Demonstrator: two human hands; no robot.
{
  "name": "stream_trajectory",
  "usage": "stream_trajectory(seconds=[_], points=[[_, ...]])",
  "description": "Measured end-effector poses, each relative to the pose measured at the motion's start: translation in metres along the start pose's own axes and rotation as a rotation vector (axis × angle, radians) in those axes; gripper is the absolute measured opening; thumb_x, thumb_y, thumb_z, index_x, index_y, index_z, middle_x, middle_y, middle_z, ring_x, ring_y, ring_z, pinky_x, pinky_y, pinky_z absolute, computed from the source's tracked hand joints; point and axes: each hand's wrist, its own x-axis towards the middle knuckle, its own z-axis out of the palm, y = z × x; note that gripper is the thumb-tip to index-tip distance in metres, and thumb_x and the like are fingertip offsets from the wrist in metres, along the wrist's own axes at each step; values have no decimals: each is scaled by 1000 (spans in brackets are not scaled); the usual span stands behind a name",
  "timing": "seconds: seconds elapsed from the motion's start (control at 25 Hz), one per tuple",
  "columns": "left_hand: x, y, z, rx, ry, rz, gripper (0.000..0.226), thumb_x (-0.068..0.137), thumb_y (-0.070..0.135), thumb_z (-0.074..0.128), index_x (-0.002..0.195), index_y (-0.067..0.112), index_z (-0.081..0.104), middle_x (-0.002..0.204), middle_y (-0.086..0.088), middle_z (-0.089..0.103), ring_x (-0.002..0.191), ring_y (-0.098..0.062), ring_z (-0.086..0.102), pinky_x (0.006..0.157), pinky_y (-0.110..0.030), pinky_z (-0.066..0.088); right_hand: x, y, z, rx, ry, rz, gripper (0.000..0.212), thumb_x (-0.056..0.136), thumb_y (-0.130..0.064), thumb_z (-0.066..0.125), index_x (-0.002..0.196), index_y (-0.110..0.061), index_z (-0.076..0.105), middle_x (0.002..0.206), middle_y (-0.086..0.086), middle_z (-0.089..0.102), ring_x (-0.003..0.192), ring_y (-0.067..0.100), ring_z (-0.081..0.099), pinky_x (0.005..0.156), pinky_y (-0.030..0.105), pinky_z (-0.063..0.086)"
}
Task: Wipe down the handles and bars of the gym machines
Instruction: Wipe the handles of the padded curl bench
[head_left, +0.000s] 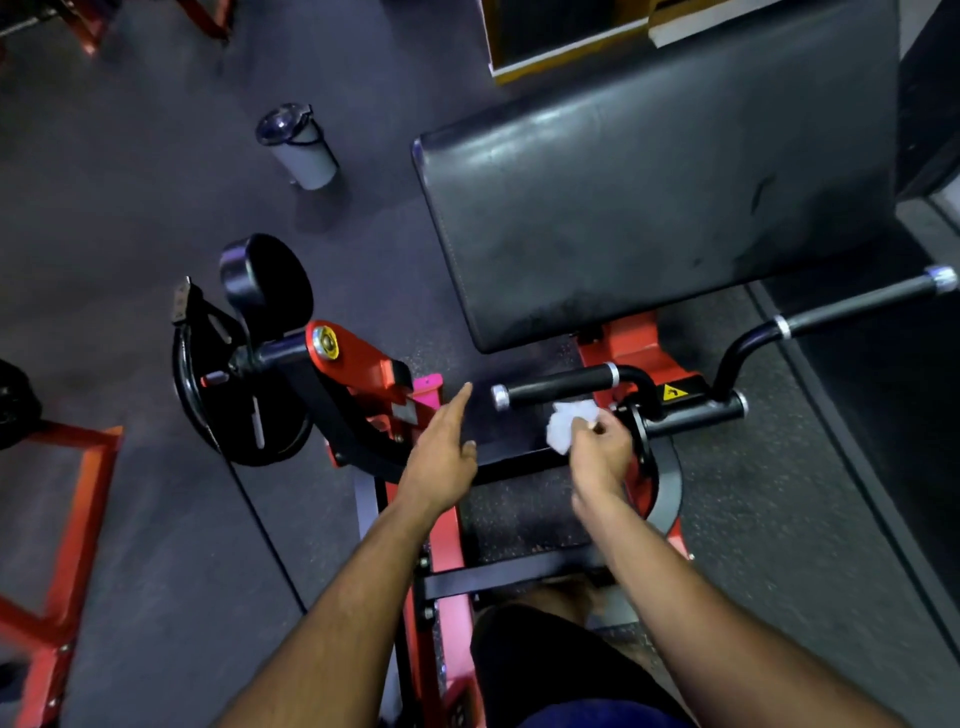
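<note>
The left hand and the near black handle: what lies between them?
Nothing: in the head view only bare dark floor shows between the left hand and the handle.

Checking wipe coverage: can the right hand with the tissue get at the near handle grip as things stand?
Probably yes. The right hand holds the white tissue just below the near handle grip, and nothing lies between them. The left hand is off to the side.

yellow triangular warning sign (674, 392) on the machine's black handle bracket (691, 405)

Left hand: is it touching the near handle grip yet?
Apart. The head view shows dark floor between the left hand fingertips and the near handle grip's chrome end.
</note>
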Motion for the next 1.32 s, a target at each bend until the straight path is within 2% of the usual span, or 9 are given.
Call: stream_trajectory(seconds=[0.08,0.2,0.32,0.48,0.72,0.92,1.04,1.2,1.32], points=[[-1,0,6,-26,-22,16,79,97,4,55,163,29,22,164,0,33,147,-19,40,118,-36,39,29,-15,-34,-217,101,-303,22,78,-9,65,98,-10,74,103,13,68,89,22,61,80,23,45],[-2,-3,13,-1,-68,26,78,97,6,57,163,29,21,160,-6,39,141,-25,47,114,-40,43,64,-38,-48,-451,55,-521,22,82,-5,71,103,-11,72,103,8,63,89,20,58,84,23,41],[-2,-1,13,-12,-62,43,79,97,6,58,164,26,21,160,-6,39,142,-25,47,115,-41,42,58,-33,-31,-530,-63,-620,20,81,-3,72,97,-14,73,96,4,62,85,24,61,80,32,48],[-2,-4,9,24,-49,51,81,96,7,59,164,25,20,160,-6,40,137,-25,51,112,-41,45,15,-24,16,-577,-266,-717,18,83,1,69,94,-10,77,95,7,58,86,14,53,86,23,42],[2,-14,-9,34,-8,-9,81,95,12,60,163,26,20,161,-5,39,144,-24,45,116,-43,42,20,-42,27,-838,-556,-950,20,81,-1,70,99,-9,76,98,6,61,92,27,56,88,33,44],[11,9,-11,155,-112,40,81,96,21,64,163,22,18,157,-11,43,141,-28,47,115,-40,40,88,-88,-31,-1162,-388,-713,11,84,-16,71,92,-15,78,93,12,72,91,37,63,78,39,47],[4,23,-16,156,-107,54,77,97,25,63,162,25,21,152,-9,49,133,-28,53,110,-40,44,85,-98,-17,-1250,-385,-614,12,87,-18,65,90,-13,76,90,16,74,99,39,63,81,38,48],[-11,16,-26,72,-56,-17,70,99,24,61,161,24,27,144,-6,57,129,-26,57,107,-35,46,40,-81,29,-1150,-447,-558,16,92,-19,59,98,-13,73,101,20,74,100,40,67,81,39,51],[-30,5,-28,-57,15,-129,69,100,24,61,161,19,28,141,-6,60,129,-24,57,106,-30,44,14,-81,55,-1120,-647,-634,17,92,-19,55,89,-21,71,92,11,76,94,34,70,80,38,54]])
